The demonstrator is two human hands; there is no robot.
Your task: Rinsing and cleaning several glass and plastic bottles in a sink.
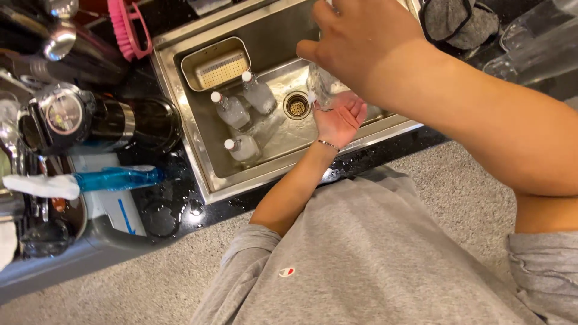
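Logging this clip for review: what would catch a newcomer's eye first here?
The two hands over the steel sink: the right hand holds a clear bottle above the drain, with the left hand cupped palm-up beneath it. Three more clear bottles with white caps lie in the basin's left part. A pink brush sits on the dark counter at upper left.

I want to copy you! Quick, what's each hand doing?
Left hand: open, palm up, cupped under the clear bottle over the sink.
Right hand: closed on the clear bottle.
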